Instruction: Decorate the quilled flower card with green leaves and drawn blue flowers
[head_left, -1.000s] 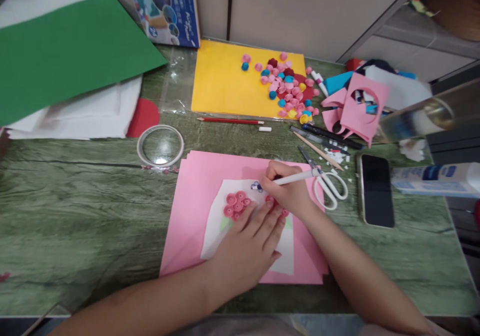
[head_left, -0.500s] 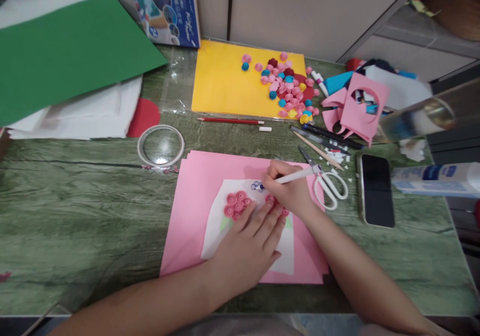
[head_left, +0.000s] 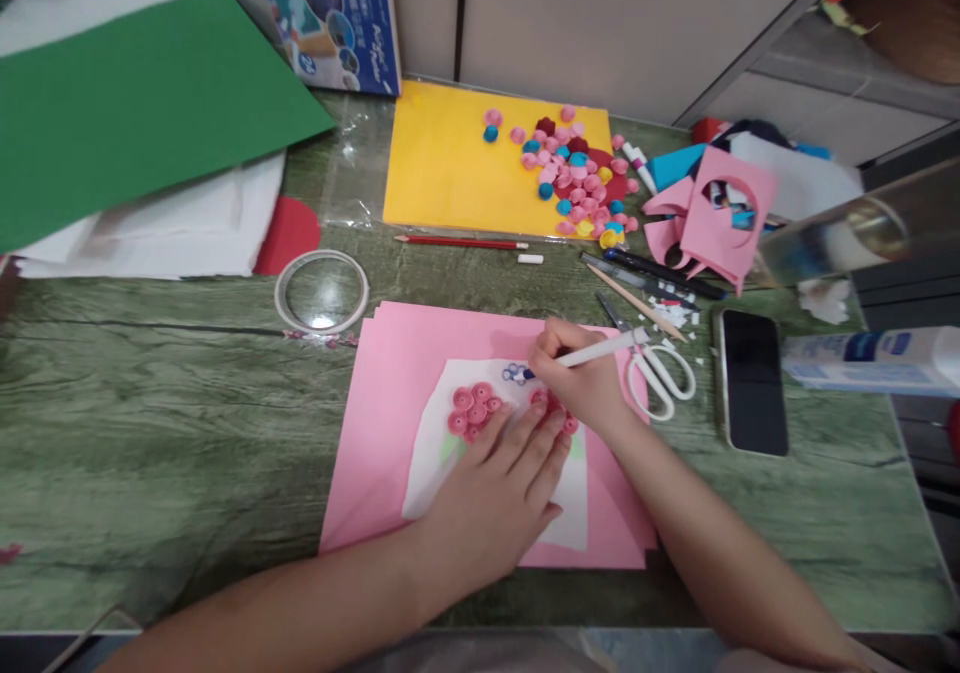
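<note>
My right hand [head_left: 577,368] grips a white marker pen [head_left: 600,349], its tip on a small blue flower drawing [head_left: 514,373] near the top of a white sheet [head_left: 431,473]. Flat on that sheet lies my left hand [head_left: 499,493], fingers spread, partly covering a right-hand cluster of pink paper coils [head_left: 571,424]. Another cluster of pink coils [head_left: 469,409] sits left of my fingertips. Pale green patches [head_left: 450,448] show beneath the clusters. Under the white sheet are stacked pink sheets [head_left: 360,453].
White-handled scissors [head_left: 660,383] and a phone [head_left: 752,383] lie to the right. Behind are a red pencil [head_left: 461,242], an eraser [head_left: 531,259], and yellow paper [head_left: 442,153] with many coloured coils. A tape roll [head_left: 279,303] and green paper [head_left: 150,113] are at left.
The marker pen in my right hand has shifted slightly right and tilted a little. My left hand stays in place on the sheet.
</note>
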A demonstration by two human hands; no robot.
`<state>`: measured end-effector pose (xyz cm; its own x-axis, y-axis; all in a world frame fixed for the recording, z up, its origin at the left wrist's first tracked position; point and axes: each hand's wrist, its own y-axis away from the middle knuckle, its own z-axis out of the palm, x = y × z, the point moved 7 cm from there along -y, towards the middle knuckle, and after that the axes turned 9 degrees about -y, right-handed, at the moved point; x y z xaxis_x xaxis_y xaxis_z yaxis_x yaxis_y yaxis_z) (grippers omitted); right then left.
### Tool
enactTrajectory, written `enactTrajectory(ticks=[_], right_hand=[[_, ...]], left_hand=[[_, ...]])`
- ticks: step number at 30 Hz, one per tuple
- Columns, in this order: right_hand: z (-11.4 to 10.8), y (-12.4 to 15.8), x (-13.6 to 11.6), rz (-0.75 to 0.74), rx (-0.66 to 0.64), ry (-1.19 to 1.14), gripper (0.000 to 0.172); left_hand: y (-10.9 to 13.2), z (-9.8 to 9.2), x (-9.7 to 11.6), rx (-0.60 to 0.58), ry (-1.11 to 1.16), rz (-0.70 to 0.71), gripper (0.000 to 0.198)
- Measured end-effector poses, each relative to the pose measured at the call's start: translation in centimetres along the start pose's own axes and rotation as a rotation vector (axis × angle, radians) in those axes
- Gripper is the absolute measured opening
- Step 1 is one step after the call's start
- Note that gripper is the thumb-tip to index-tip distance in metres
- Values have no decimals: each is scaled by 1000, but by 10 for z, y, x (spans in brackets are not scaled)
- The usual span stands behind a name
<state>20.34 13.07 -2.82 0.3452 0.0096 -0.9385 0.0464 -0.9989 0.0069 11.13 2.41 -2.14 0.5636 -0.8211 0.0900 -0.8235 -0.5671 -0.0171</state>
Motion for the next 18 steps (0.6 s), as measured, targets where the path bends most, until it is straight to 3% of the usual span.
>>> enactTrajectory(ticks=[18], right_hand=[[5, -1, -7, -46, -98, 51, 31]], left_hand=[[1, 0, 0, 14, 11, 4, 52]])
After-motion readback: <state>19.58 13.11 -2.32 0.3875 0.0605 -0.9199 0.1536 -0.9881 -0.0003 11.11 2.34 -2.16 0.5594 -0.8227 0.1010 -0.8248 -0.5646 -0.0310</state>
